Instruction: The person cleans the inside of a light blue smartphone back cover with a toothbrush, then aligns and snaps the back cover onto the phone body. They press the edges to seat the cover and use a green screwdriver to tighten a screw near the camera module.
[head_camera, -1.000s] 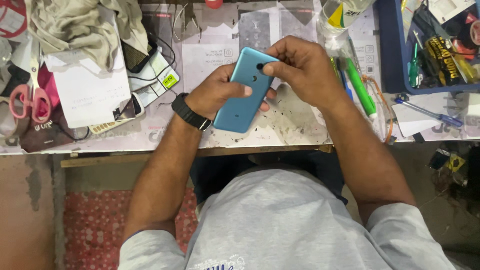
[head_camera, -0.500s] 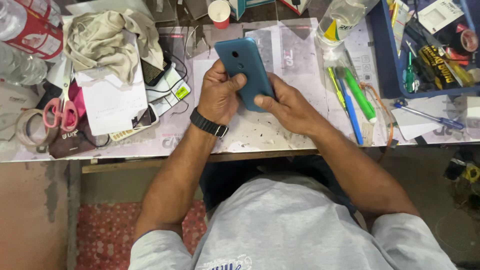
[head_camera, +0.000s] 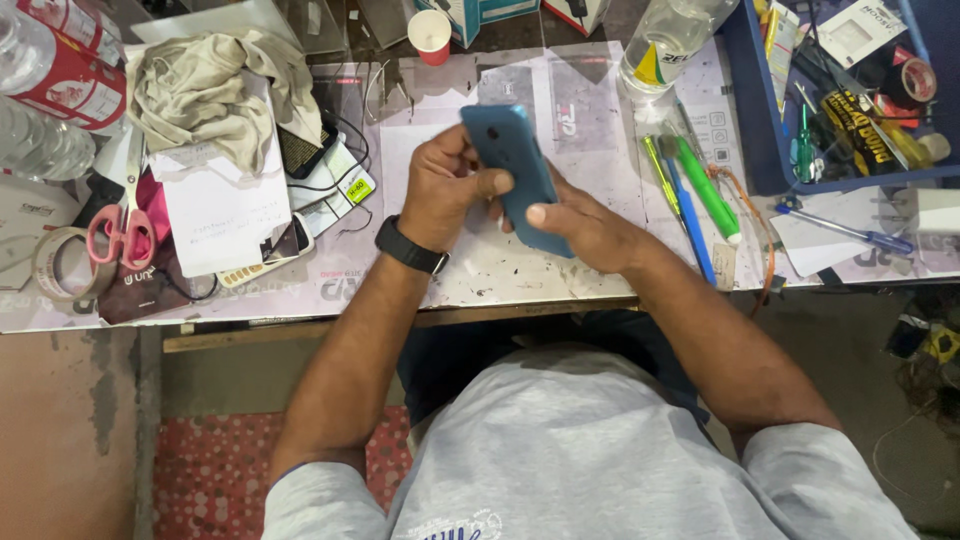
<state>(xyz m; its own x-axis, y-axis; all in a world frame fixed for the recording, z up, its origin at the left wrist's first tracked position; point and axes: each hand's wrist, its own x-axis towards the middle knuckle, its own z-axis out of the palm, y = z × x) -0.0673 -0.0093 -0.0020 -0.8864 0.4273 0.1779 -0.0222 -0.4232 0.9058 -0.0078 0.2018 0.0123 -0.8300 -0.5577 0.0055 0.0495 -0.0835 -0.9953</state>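
A blue phone (head_camera: 512, 160) is held back side up over the worktable (head_camera: 500, 285), tilted on edge. My left hand (head_camera: 448, 188), with a black watch on its wrist, grips the phone's left side, thumb pressed across it. My right hand (head_camera: 585, 225) supports the lower end from underneath and the right, thumb on the back cover. Both hands are above a scratched white mat in the middle of the table.
Left: a crumpled cloth (head_camera: 215, 90), paper sheets, pink scissors (head_camera: 120, 225), a tape roll, plastic bottles (head_camera: 50, 70). Right: green and blue pens (head_camera: 695, 190), a blue tray of tools (head_camera: 850, 100), a clear bottle (head_camera: 665, 40). A small red cup (head_camera: 432, 35) stands at the back.
The phone has been turned in both hands, from lying slanted with the camera end at the right to standing more on edge. My right hand slid from over the phone to under its lower end.
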